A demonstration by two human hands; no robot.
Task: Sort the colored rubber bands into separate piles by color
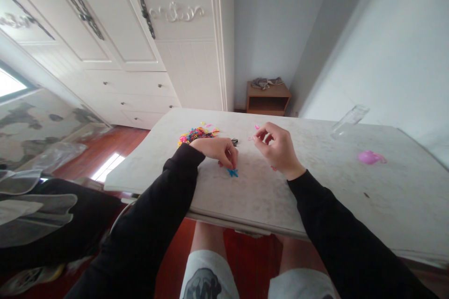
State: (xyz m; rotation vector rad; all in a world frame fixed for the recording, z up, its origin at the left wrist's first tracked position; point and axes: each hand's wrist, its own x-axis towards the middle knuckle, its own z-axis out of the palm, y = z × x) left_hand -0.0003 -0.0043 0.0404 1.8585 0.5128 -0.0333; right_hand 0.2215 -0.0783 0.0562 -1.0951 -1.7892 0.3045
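Note:
On the white table [252,196], my left hand [217,150] is lowered with thumb and fingers pinched at a small bright blue piece [232,173] with several short arms. Its exact kind is too small to make out. Slightly above the tabletop, my right hand [277,147] is closed in a pinch, with a thin pale pink strand [251,138] at its fingertips. Behind my left wrist lies a heap of small multicoloured bands [196,135], partly covered by the hand. A small dark striped bundle [235,141] rests beside my left knuckles.
A clear glass bottle [349,121] and a pink balloon-like object [371,157] are on the table's right side. White wardrobe doors [182,56] rise behind. Past the far edge stands a small wooden cabinet [268,98] with cloth on top. Black fabric [87,201] hangs at left.

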